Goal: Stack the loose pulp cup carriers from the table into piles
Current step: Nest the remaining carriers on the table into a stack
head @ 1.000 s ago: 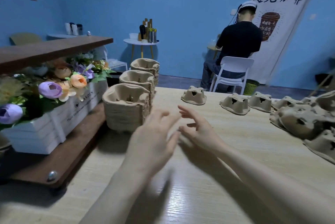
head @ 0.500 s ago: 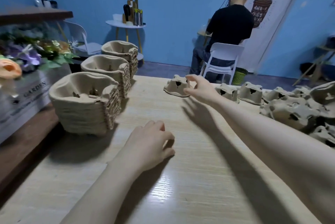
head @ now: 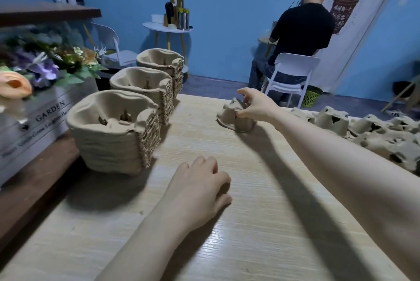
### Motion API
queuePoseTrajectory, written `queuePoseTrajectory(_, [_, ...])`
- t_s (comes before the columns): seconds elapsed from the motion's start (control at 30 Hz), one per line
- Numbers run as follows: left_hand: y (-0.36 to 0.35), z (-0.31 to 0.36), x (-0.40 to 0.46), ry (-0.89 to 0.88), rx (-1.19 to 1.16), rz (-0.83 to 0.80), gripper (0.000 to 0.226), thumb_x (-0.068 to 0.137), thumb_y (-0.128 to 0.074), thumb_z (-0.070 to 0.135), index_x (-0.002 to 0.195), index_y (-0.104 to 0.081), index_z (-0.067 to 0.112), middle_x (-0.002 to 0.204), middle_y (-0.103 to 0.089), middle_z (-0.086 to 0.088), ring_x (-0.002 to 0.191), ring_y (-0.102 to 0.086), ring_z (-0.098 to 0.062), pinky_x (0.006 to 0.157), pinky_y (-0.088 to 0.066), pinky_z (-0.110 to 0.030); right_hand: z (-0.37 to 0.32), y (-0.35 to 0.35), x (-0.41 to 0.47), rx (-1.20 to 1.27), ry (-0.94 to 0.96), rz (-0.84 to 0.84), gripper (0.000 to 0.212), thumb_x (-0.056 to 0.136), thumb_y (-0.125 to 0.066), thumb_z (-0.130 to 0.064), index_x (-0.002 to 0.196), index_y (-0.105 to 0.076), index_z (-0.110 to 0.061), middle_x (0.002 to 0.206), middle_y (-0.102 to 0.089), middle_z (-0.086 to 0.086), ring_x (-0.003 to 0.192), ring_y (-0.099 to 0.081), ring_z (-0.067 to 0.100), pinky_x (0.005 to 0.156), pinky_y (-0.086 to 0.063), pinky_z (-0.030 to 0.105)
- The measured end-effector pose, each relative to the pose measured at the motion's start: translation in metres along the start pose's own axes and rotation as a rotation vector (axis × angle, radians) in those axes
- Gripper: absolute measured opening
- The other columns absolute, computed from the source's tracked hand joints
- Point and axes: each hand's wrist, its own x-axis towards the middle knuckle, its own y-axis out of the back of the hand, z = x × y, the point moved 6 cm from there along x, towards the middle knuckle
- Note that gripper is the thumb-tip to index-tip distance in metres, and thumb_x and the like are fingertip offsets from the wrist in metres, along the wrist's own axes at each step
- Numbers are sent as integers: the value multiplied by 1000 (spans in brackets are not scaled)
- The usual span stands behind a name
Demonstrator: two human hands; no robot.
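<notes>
Three piles of brown pulp cup carriers stand in a row on the left of the wooden table (head: 261,224): a near pile (head: 113,132), a middle pile (head: 143,92) and a far pile (head: 162,64). My right hand (head: 255,104) reaches far across the table and grips one loose upside-down carrier (head: 231,117) by its top. My left hand (head: 200,187) rests on the table near me, fingers loosely curled, holding nothing. Several more loose carriers (head: 368,130) lie in a heap at the right.
A white crate marked GARDEN (head: 43,117) with artificial flowers sits on a dark wooden shelf at the left. Beyond the table's far edge a person in black sits on a white chair (head: 288,78). A small round side table (head: 168,28) stands by the blue wall.
My right hand has stretched out from the table's middle to the far loose carrier and closed on it. My left hand dropped to the table and curled. The view shifted downward.
</notes>
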Motion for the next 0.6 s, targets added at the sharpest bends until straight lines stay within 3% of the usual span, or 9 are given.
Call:
queuePoseTrajectory(0.1, [0,0,0,-2,32,0,40,98,-45,53,133,-51,35,128,-44,6,124,-37,-17,98,-34,-35,-5,11,-21,-6,32,26,74,80,-74,-30,145,-39,-26,138,-46,4,118,-51,21,96,-45,37])
queuePoseTrajectory(0.23, [4,1,2,52,-43,72,44,99,-45,52,141,-45,37,129,-48,5,125,-44,-18,94,-38,-34,-9,28,-69,149,81,150,96,70,-82,-29,150,-29,-25,134,-49,-1,119,-51,16,100,-45,38])
queuePoseTrajectory(0.3, [12,-3,2,165,-308,201,53,99,-45,52,149,-34,40,128,-53,7,118,-54,-18,93,-44,-36,-12,32,-105,235,98,212,107,69,-84,-24,154,-19,-27,117,-51,-8,108,-53,11,96,-47,36])
queuePoseTrajectory(0.37, [14,-6,0,287,-867,272,55,99,-47,50,151,-31,38,127,-59,2,107,-63,-20,90,-52,-44,-18,33,-146,311,143,255,115,70,-85,-19,156,-10,-28,93,-58,-17,90,-59,8,86,-51,32])
queuePoseTrajectory(0.43, [12,6,-5,375,-1447,195,43,99,-44,51,140,-40,36,124,-60,-6,101,-68,-25,79,-59,-50,-23,32,-185,358,190,274,116,72,-85,-15,157,-6,-27,78,-59,-19,76,-59,2,73,-48,19])
queuePoseTrajectory(0.47, [12,15,-9,394,-1623,120,33,99,-43,52,126,-47,36,122,-60,-8,101,-69,-27,73,-61,-50,-24,32,-202,374,203,266,115,72,-84,-15,157,-7,-28,80,-60,-20,73,-58,0,70,-46,16])
queuePoseTrajectory(0.53, [13,34,-17,385,-1753,20,24,98,-42,54,106,-53,34,113,-64,-9,98,-71,-29,68,-62,-49,-26,32,-231,398,230,233,109,72,-82,-20,156,-14,-32,102,-62,-11,73,-58,0,68,-50,20])
queuePoseTrajectory(0.6, [12,50,-21,352,-1732,8,27,102,-42,46,105,-59,26,101,-67,-7,89,-70,-24,67,-60,-43,-25,35,-254,399,270,231,95,73,-82,-19,151,-30,-30,121,-57,-12,77,-56,-5,66,-47,14])
